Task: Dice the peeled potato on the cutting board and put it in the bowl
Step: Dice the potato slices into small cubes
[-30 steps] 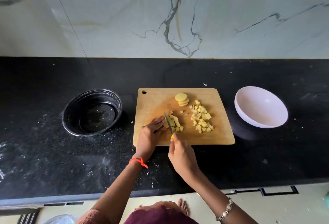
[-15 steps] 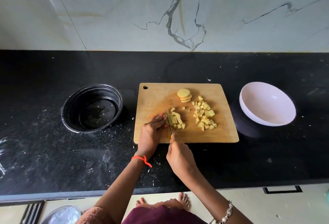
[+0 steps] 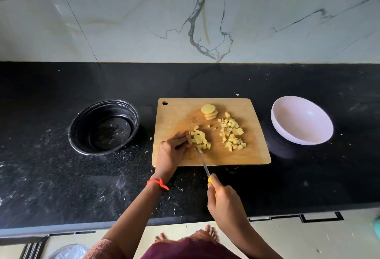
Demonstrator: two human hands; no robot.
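Observation:
A wooden cutting board (image 3: 178,114) lies on the black counter. On it sit a stack of round potato slices (image 3: 209,111), a pile of diced potato (image 3: 232,133) at the right, and a cluster of partly cut pieces (image 3: 198,138) at the left. My left hand (image 3: 172,151) rests on the board with its fingertips against that cluster. My right hand (image 3: 223,199) grips the yellow handle of a knife (image 3: 202,161), whose blade tip lies at the cluster's near edge. The empty white bowl (image 3: 301,121) stands right of the board.
A black bowl (image 3: 103,127) with small scraps inside stands left of the board. White specks are scattered over the counter (image 3: 61,176). A marble wall rises behind. The counter's front edge runs below my hands, with a foot on the floor beneath.
My right hand has drawn back toward the counter's front edge, pulling the knife so only its tip is at the potato pieces. The left hand stays against the cluster.

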